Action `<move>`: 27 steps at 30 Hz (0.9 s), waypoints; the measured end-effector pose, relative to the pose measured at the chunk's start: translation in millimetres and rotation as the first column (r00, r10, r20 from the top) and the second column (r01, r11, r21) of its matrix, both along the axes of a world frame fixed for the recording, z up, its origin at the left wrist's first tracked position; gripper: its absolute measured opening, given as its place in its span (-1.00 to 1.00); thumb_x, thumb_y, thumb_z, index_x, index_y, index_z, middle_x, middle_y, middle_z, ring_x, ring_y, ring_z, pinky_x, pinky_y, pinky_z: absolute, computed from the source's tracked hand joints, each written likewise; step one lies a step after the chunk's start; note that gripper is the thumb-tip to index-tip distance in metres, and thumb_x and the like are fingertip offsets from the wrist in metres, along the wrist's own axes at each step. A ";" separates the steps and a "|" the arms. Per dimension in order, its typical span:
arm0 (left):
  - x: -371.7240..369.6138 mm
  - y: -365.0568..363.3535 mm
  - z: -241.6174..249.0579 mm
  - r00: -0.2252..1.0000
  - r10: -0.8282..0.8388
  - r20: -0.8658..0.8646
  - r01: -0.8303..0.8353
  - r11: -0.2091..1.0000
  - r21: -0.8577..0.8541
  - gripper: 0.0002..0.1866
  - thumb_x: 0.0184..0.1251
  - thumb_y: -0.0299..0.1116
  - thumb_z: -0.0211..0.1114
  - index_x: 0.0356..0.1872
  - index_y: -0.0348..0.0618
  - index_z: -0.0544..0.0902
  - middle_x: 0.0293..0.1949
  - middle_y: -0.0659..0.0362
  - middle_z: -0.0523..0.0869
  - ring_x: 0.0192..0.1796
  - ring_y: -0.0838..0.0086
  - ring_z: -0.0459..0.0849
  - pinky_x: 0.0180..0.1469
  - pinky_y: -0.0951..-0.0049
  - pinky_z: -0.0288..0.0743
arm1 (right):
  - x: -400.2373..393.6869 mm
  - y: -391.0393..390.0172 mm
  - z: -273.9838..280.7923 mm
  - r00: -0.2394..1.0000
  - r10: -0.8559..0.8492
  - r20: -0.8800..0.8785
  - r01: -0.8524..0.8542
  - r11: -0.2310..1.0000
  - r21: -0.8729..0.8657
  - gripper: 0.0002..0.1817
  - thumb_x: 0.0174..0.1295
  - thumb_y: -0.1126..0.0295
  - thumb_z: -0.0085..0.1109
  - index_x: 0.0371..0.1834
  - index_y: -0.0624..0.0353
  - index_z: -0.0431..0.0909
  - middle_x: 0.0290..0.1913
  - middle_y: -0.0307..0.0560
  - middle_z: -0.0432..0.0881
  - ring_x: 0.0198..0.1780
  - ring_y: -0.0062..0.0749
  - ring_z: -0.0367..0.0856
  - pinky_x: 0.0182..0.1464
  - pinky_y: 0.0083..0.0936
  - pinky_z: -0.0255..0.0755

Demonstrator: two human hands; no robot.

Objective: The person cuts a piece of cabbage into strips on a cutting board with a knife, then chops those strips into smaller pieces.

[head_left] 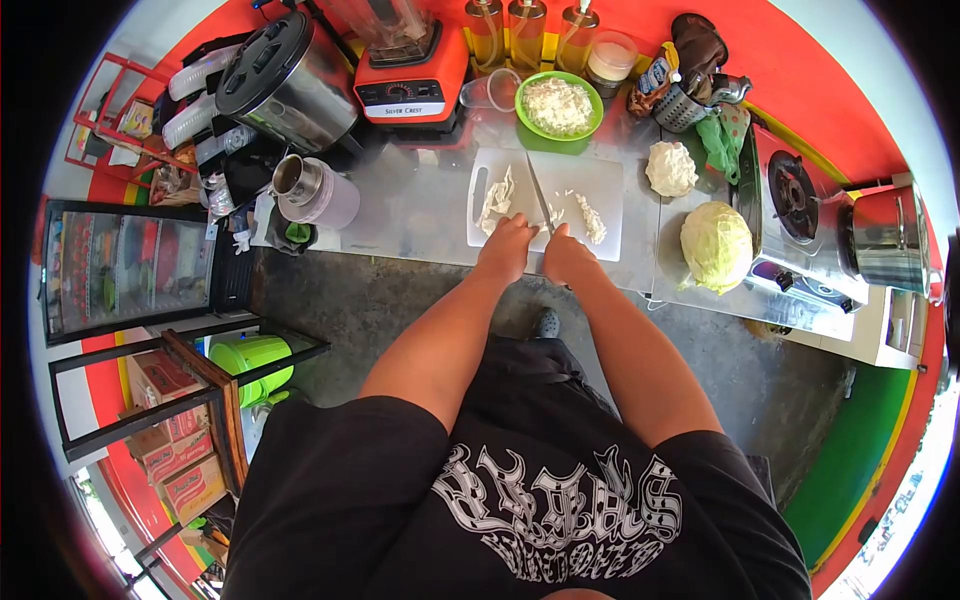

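My right hand [570, 258] is wrapped round the handle of a kitchen knife [537, 185], whose blade points away across a white cutting board [607, 176]. My left hand [508, 246] is at the board's near edge with its fingers curled at the knife's left side. Its fingertips appear closed on a small pale piece of vegetable, mostly hidden. A pile of pale vegetable pieces [497, 203] lies to the left of the blade. More chopped pieces [592, 221] lie to its right. Beyond the board stands a green bowl [523, 115] heaped with finely chopped white vegetable.
A cauliflower-like white head [671, 168] and a pale green cabbage [716, 247] sit right of the board, before a gas stove [800, 240]. A red blender [412, 85], a clear cup [492, 91] and pump bottles [527, 35] line the back. A steel-topped flask [318, 193] stands left.
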State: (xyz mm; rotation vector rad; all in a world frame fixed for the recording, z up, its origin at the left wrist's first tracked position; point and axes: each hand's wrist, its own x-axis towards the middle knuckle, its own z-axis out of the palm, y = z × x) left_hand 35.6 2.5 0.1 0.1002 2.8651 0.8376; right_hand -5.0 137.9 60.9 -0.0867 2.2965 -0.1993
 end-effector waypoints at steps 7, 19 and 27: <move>0.3 0.3 25.9 0.988 -0.109 0.113 0.122 0.986 -0.116 -0.36 0.17 -0.65 0.27 0.35 -0.11 0.57 0.10 0.13 0.56 0.16 0.12 0.56 0.24 0.21 0.59 | 25.5 -8.0 -17.9 0.992 -0.096 -0.078 0.095 0.995 -0.024 -0.32 0.20 0.49 0.33 0.30 0.33 0.13 0.16 0.33 0.70 0.25 0.13 0.69 0.23 -0.11 0.59; 8.3 2.7 24.1 0.995 -0.051 0.082 0.062 0.990 -0.130 -0.37 0.16 -0.65 0.25 0.35 -0.14 0.56 0.13 0.16 0.60 0.11 0.09 0.59 0.19 0.18 0.59 | 27.5 -8.0 -26.3 0.987 -0.104 -0.125 0.095 0.993 -0.069 -0.36 0.16 0.49 0.36 0.24 0.29 0.18 0.11 0.34 0.71 0.21 0.15 0.71 0.21 -0.12 0.60; 11.9 0.7 18.3 0.998 -0.059 0.032 0.063 0.990 -0.128 -0.40 0.19 -0.61 0.23 0.34 -0.12 0.57 0.10 0.17 0.62 0.07 0.10 0.60 0.16 0.18 0.59 | 6.2 -12.4 3.9 0.999 0.032 -0.036 -0.032 0.999 0.001 -0.35 0.21 0.51 0.33 0.29 0.31 0.15 0.14 0.33 0.70 0.22 0.11 0.71 0.21 -0.11 0.60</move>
